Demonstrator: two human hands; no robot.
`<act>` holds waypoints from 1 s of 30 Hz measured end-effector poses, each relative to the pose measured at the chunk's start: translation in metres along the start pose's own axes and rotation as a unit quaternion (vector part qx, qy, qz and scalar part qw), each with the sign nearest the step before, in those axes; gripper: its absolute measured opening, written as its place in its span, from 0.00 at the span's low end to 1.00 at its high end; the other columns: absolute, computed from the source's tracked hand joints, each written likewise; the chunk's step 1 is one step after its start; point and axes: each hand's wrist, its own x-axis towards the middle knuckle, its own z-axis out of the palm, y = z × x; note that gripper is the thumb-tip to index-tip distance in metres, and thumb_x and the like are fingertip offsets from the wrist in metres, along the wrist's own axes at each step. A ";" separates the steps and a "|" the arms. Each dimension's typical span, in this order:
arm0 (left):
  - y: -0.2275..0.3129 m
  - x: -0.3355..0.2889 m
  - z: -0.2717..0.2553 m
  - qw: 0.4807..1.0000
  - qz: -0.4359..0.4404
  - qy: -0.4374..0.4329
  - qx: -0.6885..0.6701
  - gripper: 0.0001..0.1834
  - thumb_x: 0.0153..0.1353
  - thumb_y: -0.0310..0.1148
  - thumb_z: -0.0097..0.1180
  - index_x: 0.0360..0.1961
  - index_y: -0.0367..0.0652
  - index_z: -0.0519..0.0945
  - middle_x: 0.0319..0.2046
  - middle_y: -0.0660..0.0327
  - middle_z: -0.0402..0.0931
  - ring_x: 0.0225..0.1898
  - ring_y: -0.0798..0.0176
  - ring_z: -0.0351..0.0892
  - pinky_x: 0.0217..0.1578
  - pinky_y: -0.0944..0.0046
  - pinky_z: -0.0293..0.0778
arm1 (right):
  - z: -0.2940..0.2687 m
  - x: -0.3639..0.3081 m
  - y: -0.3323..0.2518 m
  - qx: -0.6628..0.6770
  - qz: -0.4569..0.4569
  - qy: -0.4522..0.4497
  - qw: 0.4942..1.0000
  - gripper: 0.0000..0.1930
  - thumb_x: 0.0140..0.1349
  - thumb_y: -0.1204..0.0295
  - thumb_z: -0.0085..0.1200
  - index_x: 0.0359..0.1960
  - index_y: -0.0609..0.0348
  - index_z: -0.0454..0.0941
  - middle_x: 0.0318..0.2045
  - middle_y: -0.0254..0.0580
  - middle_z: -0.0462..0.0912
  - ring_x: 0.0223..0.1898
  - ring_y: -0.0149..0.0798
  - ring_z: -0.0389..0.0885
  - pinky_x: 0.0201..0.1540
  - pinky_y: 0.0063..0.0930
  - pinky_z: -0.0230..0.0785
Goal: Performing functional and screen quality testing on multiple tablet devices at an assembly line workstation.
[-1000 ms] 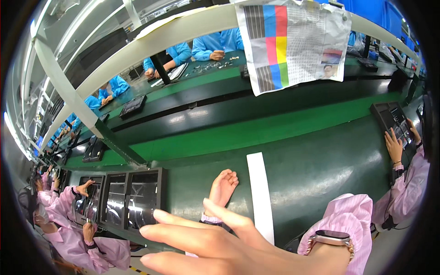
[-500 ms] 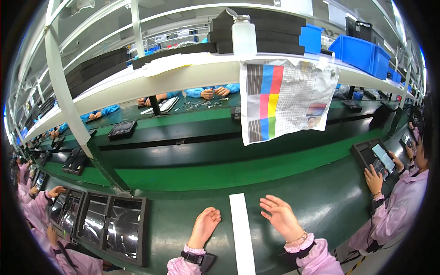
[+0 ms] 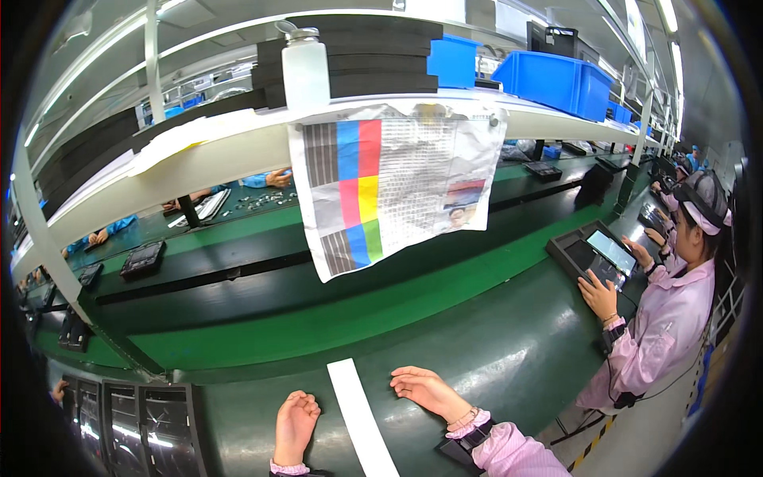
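Note:
A long white strip (image 3: 359, 417) lies on the dark green bench in front of me, between my hands and apart from both. To its left rests my left hand (image 3: 297, 425), fingers loosely curled, nothing seen in it. My right hand (image 3: 429, 393) is on the other side, fingers stretched toward the strip and holding nothing. Pink cuffs and dark wrist straps show on my arms. A black divided tray (image 3: 195, 425) with shiny dark panels stands left of my left hand, cut off by the picture's dark rim.
A co-worker in pink (image 3: 660, 318) at right handles a bright-screened device (image 3: 610, 252) over a black tray (image 3: 563, 253). A colour-printed sheet (image 3: 413, 183) hangs from the shelf, which bears a white bottle (image 3: 306, 71) and a blue bin (image 3: 554, 83). A post (image 3: 111, 338) stands at left.
The view has turned right, so the scene sits further left and more of the co-worker shows. My right hand's fingers have swung to point more toward the strip. The strip still lies between my hands.

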 end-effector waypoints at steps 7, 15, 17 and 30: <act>0.001 -0.001 0.005 1.000 0.004 0.025 0.012 0.05 0.60 0.30 0.48 0.33 0.40 0.72 0.29 0.58 0.71 0.31 0.64 0.70 0.36 0.65 0.68 | 0.001 -0.001 0.001 0.003 0.002 0.006 1.000 0.11 0.63 0.77 0.44 0.46 0.69 0.72 0.38 0.47 0.79 0.39 0.36 0.78 0.45 0.26 0.71; 0.001 -0.001 0.005 1.000 0.019 0.006 0.018 0.05 0.60 0.31 0.47 0.33 0.41 0.72 0.29 0.60 0.70 0.29 0.65 0.66 0.34 0.67 0.65 | 0.004 -0.002 -0.001 0.011 -0.026 0.008 1.000 0.11 0.63 0.78 0.43 0.45 0.68 0.72 0.36 0.46 0.79 0.38 0.35 0.78 0.44 0.26 0.71; 0.001 -0.001 0.006 1.000 0.001 0.017 0.015 0.05 0.60 0.30 0.48 0.33 0.41 0.72 0.30 0.59 0.70 0.30 0.64 0.68 0.36 0.66 0.67 | 0.004 -0.002 -0.001 0.002 0.006 0.014 1.000 0.11 0.63 0.78 0.43 0.45 0.68 0.72 0.36 0.46 0.79 0.38 0.35 0.77 0.44 0.26 0.71; 0.001 -0.001 0.003 1.000 0.022 0.005 0.001 0.05 0.60 0.30 0.47 0.34 0.40 0.72 0.31 0.58 0.72 0.31 0.64 0.70 0.36 0.65 0.69 | 0.003 -0.001 0.000 0.008 -0.025 0.009 1.000 0.11 0.64 0.78 0.44 0.45 0.69 0.72 0.36 0.47 0.79 0.37 0.35 0.78 0.44 0.26 0.71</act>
